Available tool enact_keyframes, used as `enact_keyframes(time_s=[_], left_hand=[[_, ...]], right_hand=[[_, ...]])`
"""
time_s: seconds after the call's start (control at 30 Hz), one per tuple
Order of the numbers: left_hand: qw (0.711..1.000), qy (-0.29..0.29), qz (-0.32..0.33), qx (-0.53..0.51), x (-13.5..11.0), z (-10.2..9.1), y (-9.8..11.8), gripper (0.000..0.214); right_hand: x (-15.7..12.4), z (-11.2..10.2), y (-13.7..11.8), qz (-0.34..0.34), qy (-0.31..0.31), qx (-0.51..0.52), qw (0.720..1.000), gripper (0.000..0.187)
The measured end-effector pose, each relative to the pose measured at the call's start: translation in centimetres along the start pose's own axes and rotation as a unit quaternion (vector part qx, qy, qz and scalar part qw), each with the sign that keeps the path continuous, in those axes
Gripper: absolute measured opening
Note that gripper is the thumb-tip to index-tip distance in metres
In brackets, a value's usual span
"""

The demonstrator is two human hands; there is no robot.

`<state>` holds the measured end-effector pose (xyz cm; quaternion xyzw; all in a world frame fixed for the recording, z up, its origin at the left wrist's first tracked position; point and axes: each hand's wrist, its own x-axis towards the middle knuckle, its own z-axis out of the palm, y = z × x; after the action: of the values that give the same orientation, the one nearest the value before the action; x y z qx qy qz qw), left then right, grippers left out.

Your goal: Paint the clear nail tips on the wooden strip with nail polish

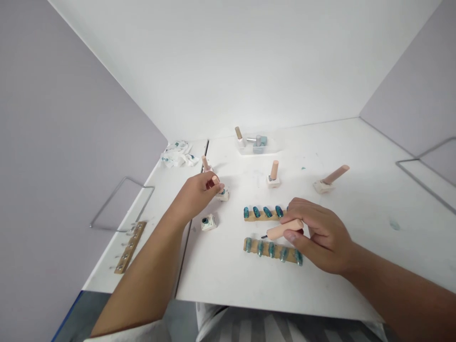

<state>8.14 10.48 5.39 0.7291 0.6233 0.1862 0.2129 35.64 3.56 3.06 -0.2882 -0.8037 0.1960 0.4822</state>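
Observation:
Between the fingers of my right hand is a nail polish brush, its pink cap handle held level and its dark bristle tip pointing left. Just below the brush lies a wooden strip with teal press-on nails; a second strip with darker teal nails lies above, partly behind my hand. My left hand is closed on the pink cap of a white nail polish bottle standing on the table. Nearer to me, an uncapped polish bottle shows a dark teal opening.
Behind my left fingers stands a capped bottle. Farther right are an upright polish bottle and a tilted one. A clear tray holds several bottles at the back. Stained tissue and a wooden strip with metal clips lie left.

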Motion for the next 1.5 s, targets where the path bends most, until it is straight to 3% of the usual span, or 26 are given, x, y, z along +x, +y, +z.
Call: enact_keyframes(time_s=[0.17,0.27,0.33,0.47,0.57,0.7,0.87,1.5], left_hand=[[0.999,0.043,-0.005,-0.009,-1.7,-2.3,-0.3,0.056],[0.993,0.117,-0.008,-0.03,-4.3,-4.2,-1.5,0.052],[0.99,0.135,-0.011,-0.038,-6.5,-4.6,-2.9,0.045],[0.992,0.103,-0.001,-0.072,-10.4,-2.9,-5.7,0.034],[0.992,0.085,0.03,-0.092,-11.9,-0.7,-6.8,0.031],[0.992,0.089,0.063,-0.067,-12.1,1.0,-7.2,0.028],[0.989,0.121,0.065,-0.051,-12.0,1.4,-7.9,0.029],[0.985,0.152,0.061,-0.052,-12.6,1.8,-8.6,0.03]], right_hand=[[-0.2,-0.1,0.4,0.022,0.007,-0.017,1.0,0.007],[-0.2,-0.6,0.2,0.027,0.008,-0.022,0.999,0.007],[0.3,-0.9,-0.5,0.028,-0.009,-0.027,0.999,0.008],[3.2,-0.4,-2.5,0.09,-0.112,-0.08,0.986,0.013],[6.5,1.6,-3.6,0.157,-0.192,-0.088,0.965,0.019],[9.7,5.4,-4.3,0.199,-0.285,-0.102,0.932,0.017],[11.0,8.3,-4.8,0.174,-0.309,-0.154,0.922,0.018],[11.2,9.6,-4.7,0.179,-0.324,-0.207,0.905,0.018]])
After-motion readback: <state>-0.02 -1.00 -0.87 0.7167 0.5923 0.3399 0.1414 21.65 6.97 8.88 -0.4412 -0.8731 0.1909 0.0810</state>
